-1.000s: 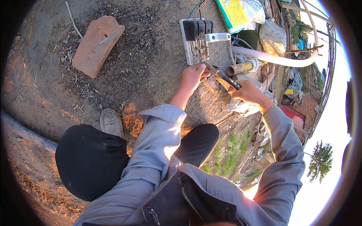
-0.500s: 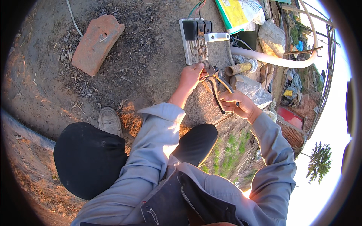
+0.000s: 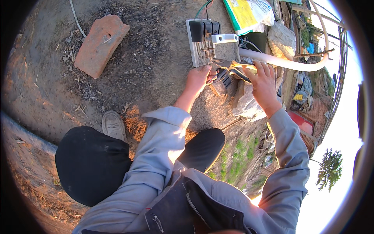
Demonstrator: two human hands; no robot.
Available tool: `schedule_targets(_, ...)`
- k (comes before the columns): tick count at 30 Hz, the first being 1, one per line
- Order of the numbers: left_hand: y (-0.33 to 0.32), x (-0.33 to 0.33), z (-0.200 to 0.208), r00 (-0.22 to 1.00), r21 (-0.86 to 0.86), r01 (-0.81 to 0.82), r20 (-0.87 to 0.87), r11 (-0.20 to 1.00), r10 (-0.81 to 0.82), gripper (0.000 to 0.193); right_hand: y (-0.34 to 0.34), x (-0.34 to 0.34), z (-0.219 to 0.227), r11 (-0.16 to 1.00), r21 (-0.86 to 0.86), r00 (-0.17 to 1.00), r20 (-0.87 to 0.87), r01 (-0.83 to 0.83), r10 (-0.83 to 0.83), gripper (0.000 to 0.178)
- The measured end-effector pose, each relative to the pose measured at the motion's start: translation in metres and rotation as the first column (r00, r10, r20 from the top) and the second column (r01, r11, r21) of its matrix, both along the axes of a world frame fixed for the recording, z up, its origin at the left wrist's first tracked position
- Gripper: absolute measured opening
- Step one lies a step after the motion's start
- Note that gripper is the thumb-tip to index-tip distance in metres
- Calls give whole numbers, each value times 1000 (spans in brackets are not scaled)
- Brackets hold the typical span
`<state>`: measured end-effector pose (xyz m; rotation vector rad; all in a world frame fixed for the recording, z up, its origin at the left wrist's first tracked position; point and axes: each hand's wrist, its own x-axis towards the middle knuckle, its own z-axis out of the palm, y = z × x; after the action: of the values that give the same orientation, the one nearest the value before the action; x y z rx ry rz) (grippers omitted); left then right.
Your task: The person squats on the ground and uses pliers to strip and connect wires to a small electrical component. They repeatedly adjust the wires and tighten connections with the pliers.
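Note:
Ahead of me a knife switch point(image 3: 202, 52) with a pale base, black covers and a white handle lies on the ground. At its near end my left hand point(image 3: 196, 82) is closed in a pinch on thin wires point(image 3: 212, 77), partly hidden by the fingers. My right hand point(image 3: 265, 85) grips pliers point(image 3: 239, 74) by their black and yellowish handles, which are spread a little. The pliers' jaws point left, close to the switch's near end and to my left fingertips. Whether they touch a wire I cannot tell.
A broken brick point(image 3: 100, 46) lies on the dirt at the left. Beyond the switch are a yellow and white sack point(image 3: 249, 15) and a thick white pipe point(image 3: 288, 62) curving right. Stones, plastic sheets and rope clutter the right side. My knees point(image 3: 93, 163) are below.
My right hand has moved up and to the right, swinging the pliers' handles from pointing down to pointing right. My left hand has stayed in place at the switch.

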<state>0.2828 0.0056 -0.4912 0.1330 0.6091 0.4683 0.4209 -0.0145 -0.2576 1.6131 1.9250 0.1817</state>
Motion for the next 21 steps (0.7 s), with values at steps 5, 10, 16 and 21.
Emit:
schedule_targets(5, 1, -1, 2, 1000, 18, 10, -12, 1000, -10, 37, 7, -4, 1, 1000, -19, 1000, -10, 4, -4, 62)
schedule_targets(10, 0, 0, 1, 1000, 10, 7, -21, 1000, -7, 37, 11, -7, 0, 999, -41, 1000, 26, -3, 4, 65)
schedule_targets(16, -1, 2, -2, 1000, -2, -3, -7, 1000, 3, 38, 18, -10, 2, 995, -35, 992, 85, -95, 98, 53)
schedule_targets(21, -2, 1, -2, 1000, 12, -6, -1, 1000, 6, 39, 25, -13, 5, 992, -29, 990, 72, -121, 123, 51)
